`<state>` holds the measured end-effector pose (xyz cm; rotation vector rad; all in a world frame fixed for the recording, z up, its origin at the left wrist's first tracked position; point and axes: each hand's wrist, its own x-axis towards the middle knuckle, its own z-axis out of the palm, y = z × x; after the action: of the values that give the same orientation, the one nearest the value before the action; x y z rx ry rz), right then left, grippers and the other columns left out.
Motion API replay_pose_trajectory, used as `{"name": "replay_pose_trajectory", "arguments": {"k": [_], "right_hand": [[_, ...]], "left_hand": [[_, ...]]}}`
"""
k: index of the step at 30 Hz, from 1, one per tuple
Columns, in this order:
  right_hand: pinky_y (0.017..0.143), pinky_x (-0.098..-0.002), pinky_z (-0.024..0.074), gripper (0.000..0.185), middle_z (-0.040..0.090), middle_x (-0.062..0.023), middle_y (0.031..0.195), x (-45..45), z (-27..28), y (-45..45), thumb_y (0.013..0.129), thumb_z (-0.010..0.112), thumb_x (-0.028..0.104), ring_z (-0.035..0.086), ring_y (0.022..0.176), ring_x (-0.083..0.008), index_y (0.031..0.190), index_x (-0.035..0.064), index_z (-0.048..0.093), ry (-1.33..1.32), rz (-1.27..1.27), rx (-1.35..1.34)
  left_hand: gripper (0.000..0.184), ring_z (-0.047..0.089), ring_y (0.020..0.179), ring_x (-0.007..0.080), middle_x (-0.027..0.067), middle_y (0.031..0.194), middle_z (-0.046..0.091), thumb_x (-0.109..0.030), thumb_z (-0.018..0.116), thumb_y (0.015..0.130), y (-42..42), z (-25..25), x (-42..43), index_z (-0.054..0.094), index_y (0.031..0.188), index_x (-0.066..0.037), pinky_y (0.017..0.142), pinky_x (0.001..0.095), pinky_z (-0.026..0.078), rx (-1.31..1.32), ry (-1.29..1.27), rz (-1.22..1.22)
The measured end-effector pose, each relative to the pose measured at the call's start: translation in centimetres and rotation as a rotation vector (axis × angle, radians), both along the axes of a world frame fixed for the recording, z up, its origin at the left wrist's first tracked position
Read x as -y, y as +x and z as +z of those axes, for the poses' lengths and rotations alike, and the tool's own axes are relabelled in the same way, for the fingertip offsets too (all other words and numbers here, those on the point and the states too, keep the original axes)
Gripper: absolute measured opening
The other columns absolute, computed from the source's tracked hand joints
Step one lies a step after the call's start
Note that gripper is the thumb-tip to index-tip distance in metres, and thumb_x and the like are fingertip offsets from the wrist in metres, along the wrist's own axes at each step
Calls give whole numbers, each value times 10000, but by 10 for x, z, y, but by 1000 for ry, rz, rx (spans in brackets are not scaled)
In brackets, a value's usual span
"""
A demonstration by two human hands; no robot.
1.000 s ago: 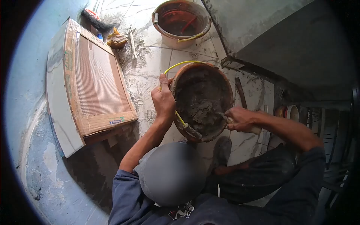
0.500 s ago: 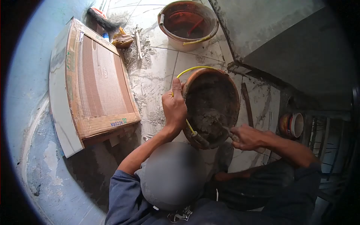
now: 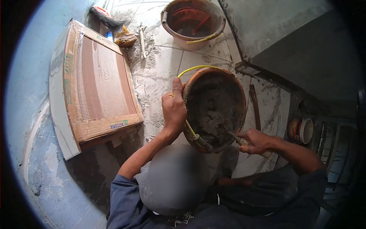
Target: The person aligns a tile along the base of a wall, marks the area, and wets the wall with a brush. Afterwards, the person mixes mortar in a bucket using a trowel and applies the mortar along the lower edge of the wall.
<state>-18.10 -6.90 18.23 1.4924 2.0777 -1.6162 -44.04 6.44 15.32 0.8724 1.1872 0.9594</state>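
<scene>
An orange-rimmed bucket stands tilted on the tiled floor, with grey wet mortar inside. My left hand is closed round the bucket's left rim and its yellow handle, thumb pointing up. At the lower right of the bucket my right hand grips the handle of a trowel. The trowel's far end reaches into the mortar, where its blade is mostly hidden.
Another bucket stands behind. At the left lies a stack of boxed tiles; a brush and brown wrapper are beyond it. A stick and small pot are at the right.
The bucket and both hands have shifted to the right and slightly down in view, most of it with the camera's movement. The trowel has moved in the mortar.
</scene>
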Motion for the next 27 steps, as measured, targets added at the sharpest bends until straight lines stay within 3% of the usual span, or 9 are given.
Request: {"name": "replay_pose_trajectory", "arguments": {"k": [5, 11, 13, 17, 20, 22, 23, 25, 27], "right_hand": [[541, -357, 436, 288, 542, -143, 622, 1, 13, 5, 748, 682, 208, 565, 582, -195, 862, -16, 541, -328, -265, -40], [535, -372, 449, 181, 520, -145, 670, 9, 15, -4, 777, 609, 123, 574, 608, -269, 854, -10, 514, 427, -94, 89], [541, -367, 465, 161, 501, -129, 704, 5, 5, -19, 768, 563, 63, 581, 628, -280, 895, -13, 500, 850, -2, 494], [544, -364, 473, 195, 466, -121, 714, -5, 20, -14, 745, 546, 54, 555, 610, -283, 915, -20, 486, 966, 116, 584], [527, -356, 467, 160, 492, -113, 692, -4, 57, -5, 833, 538, 131, 568, 606, -244, 900, -7, 492, 808, 30, 488], [520, -333, 472, 265, 523, -120, 665, -15, 70, -9, 917, 500, 260, 593, 631, -208, 876, -2, 499, 196, -179, 124], [520, -333, 472, 265, 523, -120, 665, -21, 65, -18, 917, 500, 260, 593, 631, -208, 876, -2, 499, 202, -177, 130], [555, -362, 475, 394, 530, -157, 639, -30, 47, -39, 945, 462, 365, 610, 642, -216, 838, -13, 497, -537, -551, -24], [579, -392, 469, 395, 534, -185, 652, -28, 46, -41, 946, 455, 356, 609, 641, -270, 853, -24, 507, -462, -479, 83]], "left_hand": [[623, 512, 633, 88, 49, 721, 620, -465, 361, 974, -4, 6, -4, 657, 935, 81, 591, 234, 418, 33, -4, 31], [674, 591, 712, 130, 112, 837, 658, -475, 309, 980, -17, -2, -12, 624, 997, 121, 669, 235, 473, 158, -65, 34], [669, 608, 739, 151, 132, 875, 661, -467, 301, 981, -17, -2, -13, 617, 1015, 121, 685, 245, 488, 193, -81, -6], [664, 615, 750, 157, 141, 892, 661, -466, 307, 980, -16, 12, -14, 607, 1030, 125, 704, 251, 500, 171, -99, 6], [662, 619, 748, 161, 140, 887, 661, -464, 313, 979, -21, 7, -11, 603, 1037, 128, 717, 256, 504, 173, -101, 8], [655, 622, 792, 169, 154, 936, 658, -458, 280, 982, -22, 5, -11, 587, 1082, 112, 751, 274, 509, 213, -115, -18], [655, 622, 792, 169, 154, 936, 658, -458, 280, 982, -22, 4, -11, 587, 1082, 112, 751, 274, 509, 220, -110, -18], [658, 623, 786, 170, 152, 924, 661, -460, 281, 982, -23, 1, -10, 589, 1079, 113, 744, 274, 510, 129, -92, -16], [660, 623, 783, 171, 152, 919, 661, -460, 280, 982, -25, 0, -8, 592, 1073, 114, 743, 275, 510, 142, -83, -35]]}}
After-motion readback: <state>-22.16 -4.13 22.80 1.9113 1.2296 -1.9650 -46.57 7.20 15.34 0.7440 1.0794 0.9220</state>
